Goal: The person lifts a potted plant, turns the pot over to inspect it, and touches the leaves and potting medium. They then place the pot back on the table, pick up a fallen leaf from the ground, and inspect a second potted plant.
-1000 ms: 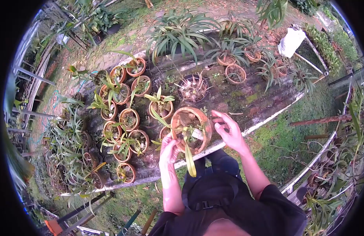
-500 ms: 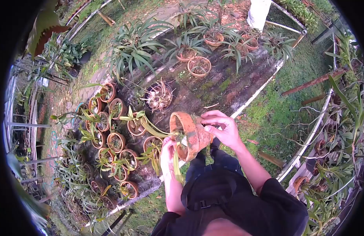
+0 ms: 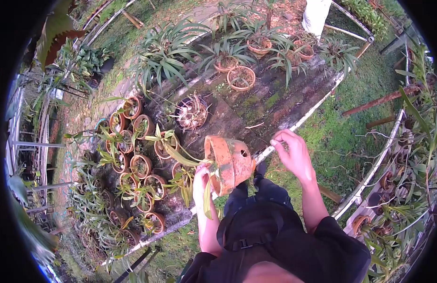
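My left hand [image 3: 201, 183] grips the rim of a terracotta pot [image 3: 231, 165], held up in front of my body. The pot is tipped on its side, its mouth to the left and a dark hole in its base showing on the right. Long green leaves of a plant [image 3: 185, 158] stick out of the mouth over my left hand. To the right of the pot, and apart from it, my right hand [image 3: 294, 153] has thumb and forefinger pinched together. A faint thin strand seems to run from those fingertips, too fine to name.
Several potted plants [image 3: 140, 166] crowd the left of the weathered bench [image 3: 284, 106]. A dark pot of pale bulbs [image 3: 191, 113] stands mid-bench, with a terracotta pot [image 3: 241, 78] and leafy plants farther back. The bench's pale edge [image 3: 317, 109] runs diagonally by my right hand.
My right hand has come off the pot's base and moved right, fingers now pinched. The base hole is uncovered. My left hand still holds the pot, turned slightly.
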Demonstrator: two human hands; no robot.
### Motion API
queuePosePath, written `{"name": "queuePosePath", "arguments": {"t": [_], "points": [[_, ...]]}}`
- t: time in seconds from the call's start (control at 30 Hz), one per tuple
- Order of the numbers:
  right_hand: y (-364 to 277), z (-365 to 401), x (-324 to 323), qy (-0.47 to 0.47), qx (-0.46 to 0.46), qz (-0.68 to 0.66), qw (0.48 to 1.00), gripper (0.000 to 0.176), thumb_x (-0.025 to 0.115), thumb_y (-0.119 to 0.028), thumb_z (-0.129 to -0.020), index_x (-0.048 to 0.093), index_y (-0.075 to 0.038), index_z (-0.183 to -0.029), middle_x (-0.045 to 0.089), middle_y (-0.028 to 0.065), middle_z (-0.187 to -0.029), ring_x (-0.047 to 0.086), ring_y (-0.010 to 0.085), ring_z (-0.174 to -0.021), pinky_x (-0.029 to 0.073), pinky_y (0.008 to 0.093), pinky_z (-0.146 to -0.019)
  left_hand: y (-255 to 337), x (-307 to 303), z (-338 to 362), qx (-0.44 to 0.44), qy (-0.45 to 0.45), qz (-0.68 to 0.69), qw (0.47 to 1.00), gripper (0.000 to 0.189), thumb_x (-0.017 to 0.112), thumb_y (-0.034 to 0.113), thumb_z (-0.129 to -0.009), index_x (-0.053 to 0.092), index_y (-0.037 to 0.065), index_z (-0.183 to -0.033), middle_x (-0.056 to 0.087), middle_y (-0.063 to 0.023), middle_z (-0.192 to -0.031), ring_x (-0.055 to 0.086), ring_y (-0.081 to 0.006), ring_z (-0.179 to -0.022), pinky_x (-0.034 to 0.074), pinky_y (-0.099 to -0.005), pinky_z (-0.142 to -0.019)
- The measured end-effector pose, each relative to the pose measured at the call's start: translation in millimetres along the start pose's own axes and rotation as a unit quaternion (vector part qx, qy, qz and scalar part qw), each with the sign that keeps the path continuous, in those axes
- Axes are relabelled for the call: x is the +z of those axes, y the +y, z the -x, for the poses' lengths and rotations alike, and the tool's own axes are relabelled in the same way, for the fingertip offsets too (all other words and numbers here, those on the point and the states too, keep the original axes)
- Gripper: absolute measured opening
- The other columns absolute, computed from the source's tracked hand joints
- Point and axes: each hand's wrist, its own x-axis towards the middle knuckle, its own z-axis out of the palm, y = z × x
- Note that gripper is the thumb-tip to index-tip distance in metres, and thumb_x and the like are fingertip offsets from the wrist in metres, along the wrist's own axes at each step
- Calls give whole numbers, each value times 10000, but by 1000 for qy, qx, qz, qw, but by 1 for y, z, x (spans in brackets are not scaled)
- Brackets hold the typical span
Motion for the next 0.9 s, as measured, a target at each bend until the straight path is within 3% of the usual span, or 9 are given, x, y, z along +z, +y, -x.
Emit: {"name": "queuePosePath", "arguments": {"t": [0.07,0.17,0.23,0.33,0.53,0.67,0.77,0.87,0.9], "points": [[4,13,-15,8,-5,307,952,135,741,-111,-885,721,-23,-985,681,115,-1088,678,324,-939,525,412,-789,6,7,8,28,14,-44,999,338,592,32,-831,600,25,-1169,606,-20,-1074,557,-133,-1061,408,-276,-983],[0,0,-19,-61,-18,-13,998,255,755,-112,-877,733,-32,-1118,671,104,-1212,657,273,-1094,520,384,-881,6,-3,3,13,-12,-22,1000,404,623,22,-830,578,2,-1231,627,-17,-1044,593,-133,-1001,434,-264,-946],[-21,-2,-11,-89,-56,-202,974,333,760,-121,-881,728,-40,-1202,649,117,-1296,633,240,-1175,512,369,-934,12,2,4,-18,-45,11,999,426,628,-16,-826,566,-10,-1248,641,-22,-1019,621,-120,-931,485,-239,-871],[-41,-2,18,-79,-129,-246,957,336,791,-108,-863,742,-33,-1187,632,141,-1323,627,262,-1198,492,380,-1011,23,37,18,-28,-48,3,998,427,602,-46,-825,562,-28,-1249,651,-40,-1020,632,-122,-923,517,-240,-854],[-37,8,66,-31,-101,-365,925,177,781,-17,-858,773,-6,-1035,638,173,-1324,632,253,-1202,489,376,-1027,8,17,14,-34,-18,30,999,504,578,-21,-816,562,-38,-1320,665,-95,-1125,656,-171,-993,539,-288,-917],[-57,5,69,35,-96,-327,939,96,774,-44,-865,749,6,-944,708,102,-1187,657,227,-1118,504,363,-978,18,26,23,-27,-26,22,999,511,575,-9,-827,552,-41,-1337,663,-95,-1141,658,-176,-1017,546,-297,-935],[-62,3,62,0,-109,-314,943,58,715,-29,-922,695,15,-954,681,91,-1154,654,204,-1101,510,346,-965,21,29,27,-21,-45,37,998,485,589,3,-839,565,-40,-1321,670,-98,-1126,668,-175,-994,560,-300,-914],[-47,-1,62,15,-37,-490,871,58,659,-23,-971,650,20,-1008,644,78,-1122,646,182,-1096,515,328,-955,22,26,28,-17,-56,55,997,458,603,13,-844,581,-42,-1298,680,-101,-1104,677,-175,-961,572,-306,-891],[-32,-3,54,5,-20,-493,870,68,626,-23,-997,629,20,-1048,629,77,-1127,652,183,-1076,519,326,-948,23,25,29,-17,-50,56,997,452,607,16,-844,585,-43,-1292,682,-101,-1097,679,-175,-950,574,-307,-884]]}}
